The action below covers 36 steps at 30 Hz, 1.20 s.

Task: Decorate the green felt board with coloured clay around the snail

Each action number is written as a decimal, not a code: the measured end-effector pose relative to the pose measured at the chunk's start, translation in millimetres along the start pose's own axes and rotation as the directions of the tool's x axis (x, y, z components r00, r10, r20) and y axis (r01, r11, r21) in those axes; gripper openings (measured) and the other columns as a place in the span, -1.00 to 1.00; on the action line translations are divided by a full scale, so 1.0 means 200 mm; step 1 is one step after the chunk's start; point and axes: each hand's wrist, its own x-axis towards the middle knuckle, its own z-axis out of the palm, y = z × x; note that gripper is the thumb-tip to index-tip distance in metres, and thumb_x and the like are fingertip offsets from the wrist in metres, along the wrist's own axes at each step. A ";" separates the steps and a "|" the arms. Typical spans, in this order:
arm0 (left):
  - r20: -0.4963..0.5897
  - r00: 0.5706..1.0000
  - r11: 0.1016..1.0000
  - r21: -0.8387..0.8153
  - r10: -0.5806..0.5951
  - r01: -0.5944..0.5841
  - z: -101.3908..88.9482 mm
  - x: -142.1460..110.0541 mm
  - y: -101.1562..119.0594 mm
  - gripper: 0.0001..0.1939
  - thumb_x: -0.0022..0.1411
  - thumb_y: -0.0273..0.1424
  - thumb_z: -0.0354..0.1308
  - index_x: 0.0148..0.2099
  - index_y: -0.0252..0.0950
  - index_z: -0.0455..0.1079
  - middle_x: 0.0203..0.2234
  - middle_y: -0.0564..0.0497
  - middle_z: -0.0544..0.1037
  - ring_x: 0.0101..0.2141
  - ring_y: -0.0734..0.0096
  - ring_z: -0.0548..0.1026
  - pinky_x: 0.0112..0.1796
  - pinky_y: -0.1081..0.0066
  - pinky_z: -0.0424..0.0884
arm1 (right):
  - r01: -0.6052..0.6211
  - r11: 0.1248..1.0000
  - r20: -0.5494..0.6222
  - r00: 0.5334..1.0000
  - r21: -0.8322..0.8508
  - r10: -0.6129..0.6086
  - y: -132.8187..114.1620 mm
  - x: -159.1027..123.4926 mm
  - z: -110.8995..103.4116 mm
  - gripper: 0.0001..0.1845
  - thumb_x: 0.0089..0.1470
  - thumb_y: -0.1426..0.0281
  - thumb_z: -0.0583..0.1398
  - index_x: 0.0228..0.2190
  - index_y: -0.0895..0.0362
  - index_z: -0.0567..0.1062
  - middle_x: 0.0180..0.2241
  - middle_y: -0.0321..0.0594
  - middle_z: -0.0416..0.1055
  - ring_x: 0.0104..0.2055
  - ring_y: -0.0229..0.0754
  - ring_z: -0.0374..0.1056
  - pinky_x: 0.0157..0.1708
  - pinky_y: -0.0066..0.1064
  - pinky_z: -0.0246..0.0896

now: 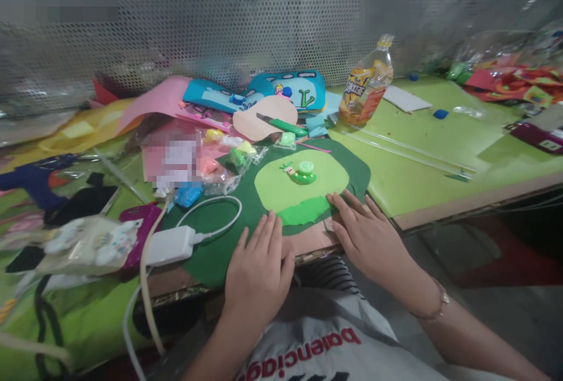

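My left hand (257,266) lies flat with fingers stretched forward, its tips at the left end of a bright green clay strip (303,211). Spread on the strip's right side, my right hand (367,231) touches its edge with the fingertips. The flattened clay covers the lower edge of a light green rounded sheet (272,182), which rests on a dark green sheet (358,167). A small clay snail (304,173) with a pale swirled shell sits on the light green sheet. Neither hand grips anything that I can see.
Bagged clay pieces (189,193), a white charger (171,245) with cable, a purple phone (141,223) and a blue glue gun (37,182) crowd the left. A green knife (288,128) lies behind the snail. An orange-labelled bottle (365,88) stands at the back right.
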 end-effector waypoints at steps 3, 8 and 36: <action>0.007 1.000 1.000 0.003 -0.002 0.002 0.00 0.00 0.00 -0.50 0.32 -0.31 -0.18 0.19 -0.48 0.22 0.18 -0.15 0.25 0.13 0.14 0.30 0.06 0.12 0.26 | -0.019 1.000 -0.009 1.000 0.017 0.019 0.00 0.00 0.01 -0.51 0.28 0.31 -0.12 0.15 0.25 0.20 0.12 -0.09 0.30 0.25 -0.03 0.06 0.21 -0.03 -0.12; 0.005 1.000 1.000 0.004 -0.004 0.004 0.01 0.01 0.00 -0.49 0.32 -0.30 -0.19 0.18 -0.49 0.24 0.16 -0.18 0.27 0.12 0.13 0.31 0.05 0.09 0.28 | -0.050 0.996 -0.080 0.995 0.080 0.056 0.01 -0.01 0.04 -0.49 0.27 0.31 -0.10 0.19 0.21 0.14 0.10 -0.13 0.34 0.27 -0.07 0.01 0.20 -0.08 -0.08; 0.023 0.999 0.999 0.017 -0.037 0.036 -0.02 0.01 0.02 -0.54 0.29 -0.35 -0.12 0.20 -0.29 0.24 0.18 -0.11 0.27 0.13 0.12 0.30 0.04 0.09 0.27 | 0.123 0.989 0.015 0.992 0.077 -0.124 -0.06 0.04 -0.02 -0.44 0.26 0.27 -0.08 0.20 0.32 0.13 0.15 0.03 0.25 0.26 0.02 0.03 0.18 -0.02 -0.10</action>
